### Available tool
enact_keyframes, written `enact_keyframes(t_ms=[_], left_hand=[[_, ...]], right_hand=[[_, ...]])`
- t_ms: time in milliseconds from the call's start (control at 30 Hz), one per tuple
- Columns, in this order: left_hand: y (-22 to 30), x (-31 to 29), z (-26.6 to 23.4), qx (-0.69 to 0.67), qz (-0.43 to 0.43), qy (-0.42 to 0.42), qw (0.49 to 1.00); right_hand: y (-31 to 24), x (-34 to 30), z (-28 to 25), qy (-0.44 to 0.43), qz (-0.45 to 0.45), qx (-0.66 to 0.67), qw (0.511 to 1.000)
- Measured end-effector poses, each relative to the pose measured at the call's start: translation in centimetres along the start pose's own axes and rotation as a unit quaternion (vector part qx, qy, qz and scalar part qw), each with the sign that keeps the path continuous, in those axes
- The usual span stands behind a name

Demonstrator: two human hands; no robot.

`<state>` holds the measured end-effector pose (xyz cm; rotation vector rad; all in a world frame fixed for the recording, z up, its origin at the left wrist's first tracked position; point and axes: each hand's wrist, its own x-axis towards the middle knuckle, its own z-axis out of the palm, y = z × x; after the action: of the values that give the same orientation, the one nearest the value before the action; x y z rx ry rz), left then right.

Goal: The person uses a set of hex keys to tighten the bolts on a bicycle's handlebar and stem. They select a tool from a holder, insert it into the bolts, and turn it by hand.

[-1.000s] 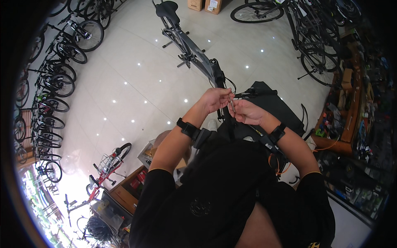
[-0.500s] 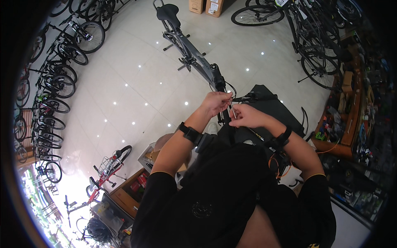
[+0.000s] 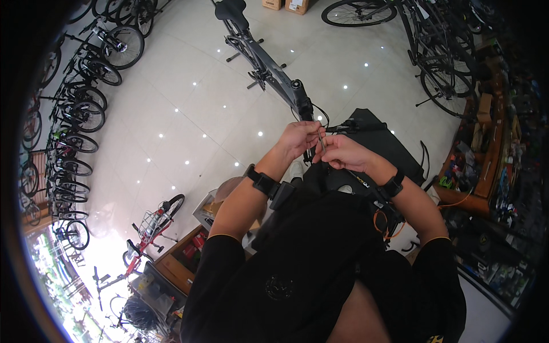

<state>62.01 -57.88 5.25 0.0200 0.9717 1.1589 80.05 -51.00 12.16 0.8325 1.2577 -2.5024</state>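
A thin metal rod [image 3: 321,140], its kind too small to make out, stands slightly tilted between my two hands. My left hand [image 3: 299,139] pinches its upper end between thumb and fingertips. Lower down, the fingers of my right hand [image 3: 347,153] close around the rod's other end. Just beyond both hands is the front end of a dark grey bicycle frame [image 3: 267,70], with a black saddle [image 3: 231,14] at its far end. Cables loop beside its head tube [image 3: 303,105]. The part of the bicycle under my hands is mostly hidden.
A black flat-sided case or board [image 3: 382,146] lies right of my hands. Wooden shelving [image 3: 486,166] with parts and tools lines the right side. Rows of bicycles [image 3: 80,117] stand at left, others [image 3: 434,63] at upper right. A red bicycle [image 3: 150,231] is at lower left.
My hands have shifted slightly in the view, and the fingers of my right hand have changed position on the rod. The whole view has tilted a little.
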Motion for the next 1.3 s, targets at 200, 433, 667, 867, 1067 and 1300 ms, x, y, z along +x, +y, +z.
enact_keyframes(t_ms=[200,433,667,867,1067,1300], left_hand=[[0.1,-0.1,0.0,-0.002,-0.007,-0.003,1.0],[0.1,-0.9,-0.2,-0.026,-0.029,-0.025,0.999],[-0.7,-1.0,0.5,0.027,-0.03,-0.001,0.999],[-1.0,-0.6,1.1,0.045,0.013,0.047,0.998],[-0.7,-0.5,0.9,0.066,0.039,0.034,0.997],[-0.5,-0.9,0.7,0.047,0.028,0.002,0.999]], right_hand=[[0.7,-1.1,0.1,-0.064,-0.031,0.225,0.972],[2.2,0.7,-0.6,-0.065,-0.076,0.094,0.991],[1.3,1.0,3.4,0.24,-0.108,-0.356,0.897],[1.6,0.0,3.0,0.274,-0.143,-0.594,0.743],[0.6,-1.4,0.6,0.057,-0.021,-0.169,0.984],[0.1,-1.1,0.5,0.021,0.005,0.011,1.0]])
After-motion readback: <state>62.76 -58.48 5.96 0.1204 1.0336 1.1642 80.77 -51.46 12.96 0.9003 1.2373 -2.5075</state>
